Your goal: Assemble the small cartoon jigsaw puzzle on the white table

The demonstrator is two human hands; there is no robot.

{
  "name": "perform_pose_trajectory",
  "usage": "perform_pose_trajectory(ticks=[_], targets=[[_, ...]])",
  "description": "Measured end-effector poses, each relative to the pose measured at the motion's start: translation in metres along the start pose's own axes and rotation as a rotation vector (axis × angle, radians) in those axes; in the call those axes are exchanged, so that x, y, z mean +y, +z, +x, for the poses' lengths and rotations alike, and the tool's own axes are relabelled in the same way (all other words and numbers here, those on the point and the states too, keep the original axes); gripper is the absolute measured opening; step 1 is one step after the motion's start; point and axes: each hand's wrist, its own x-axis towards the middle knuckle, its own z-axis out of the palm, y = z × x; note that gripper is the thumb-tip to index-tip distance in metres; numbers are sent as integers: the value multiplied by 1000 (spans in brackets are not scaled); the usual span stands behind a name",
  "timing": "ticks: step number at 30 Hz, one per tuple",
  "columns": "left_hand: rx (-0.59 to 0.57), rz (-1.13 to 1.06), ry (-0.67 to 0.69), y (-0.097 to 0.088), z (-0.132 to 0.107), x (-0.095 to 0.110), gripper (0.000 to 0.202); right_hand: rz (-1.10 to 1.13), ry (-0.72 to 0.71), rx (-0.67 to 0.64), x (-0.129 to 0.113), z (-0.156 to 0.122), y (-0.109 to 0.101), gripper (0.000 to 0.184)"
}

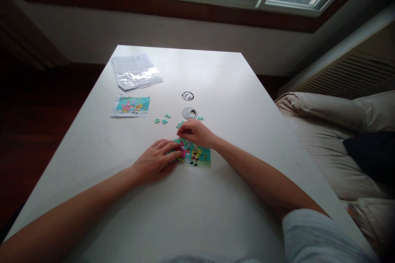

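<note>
Your left hand (157, 159) lies flat on the white table (216, 213) with the fingers stretched and relaxed, holding nothing; only their tips touch the left edge of the small puzzle (199, 157). Your right hand (195, 132) is bent over the far edge of the puzzle, the fingertips drawn together and pointing down; whether a piece is pinched between them I cannot tell, because the hand itself covers that place. So the puzzle is between your two hands, directly under the right fingertips and just beside the left ones. Some loose pieces (162, 120) lie a little beyond your right fingers and to their left, each apart from the others. A round cap (189, 113) is near, just beyond the right knuckles, and a picture card (131, 106) and a plastic bag (135, 72) are well beyond the left fingers. I judge the pieces to be very light, thin cardboard, which bends easily and slides on the smooth table. The joined part probably holds together only weakly and may fall apart if lifted by one corner. A single piece is best taken at its edges with the tips of thumb and forefinger, and the joined part is better pressed flat from above
</note>
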Motion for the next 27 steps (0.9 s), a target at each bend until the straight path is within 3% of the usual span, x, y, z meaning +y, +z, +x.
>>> perform_pose_trajectory(ticks=[20, 27], targets=[[0, 3, 5, 0, 1, 0, 41, -204, -76, 33, 2, -4, 7, 13], [11, 25, 19, 0, 0, -1, 38, 9, 35, 248, 5, -9, -3, 14]])
